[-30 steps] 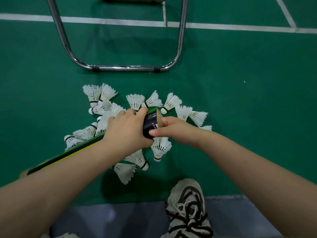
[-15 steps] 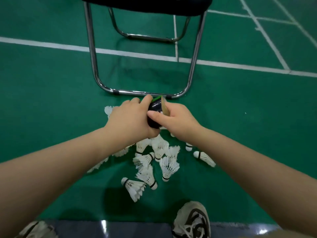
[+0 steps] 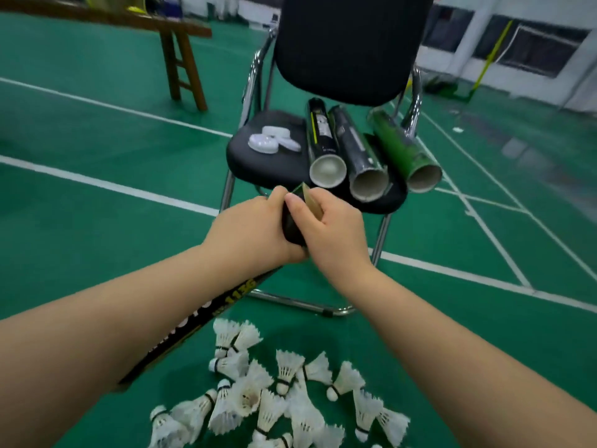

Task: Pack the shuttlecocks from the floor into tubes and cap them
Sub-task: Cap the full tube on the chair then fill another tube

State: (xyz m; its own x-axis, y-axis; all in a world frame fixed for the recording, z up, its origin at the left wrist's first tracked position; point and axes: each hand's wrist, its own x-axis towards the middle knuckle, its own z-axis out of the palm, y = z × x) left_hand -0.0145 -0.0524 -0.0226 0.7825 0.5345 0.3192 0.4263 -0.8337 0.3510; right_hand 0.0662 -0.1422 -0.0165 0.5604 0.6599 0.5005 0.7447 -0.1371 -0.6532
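A long black tube [image 3: 206, 315] with yellow lettering runs under my left forearm up to both hands. My left hand [image 3: 252, 234] grips it just below its open top end. My right hand [image 3: 332, 234] holds the same end from the right, thumb on the tube's side near the rim. Several white feather shuttlecocks [image 3: 274, 396] lie in a heap on the green floor below my arms. On the chair seat lie three open tubes, two black [image 3: 319, 137] [image 3: 355, 150] and one green [image 3: 400, 147], beside a few white caps [image 3: 271, 140].
A black chair [image 3: 349, 46] with chrome legs stands right ahead of my hands. A wooden bench leg [image 3: 184, 66] is at the far left. White court lines [image 3: 106, 185] cross the green floor. A wall with windows runs along the far right.
My view has tilted up: the chair seat with its tubes and caps has come into view and the shuttlecock heap has slid to the bottom. Both hands keep their hold on the tube's end.
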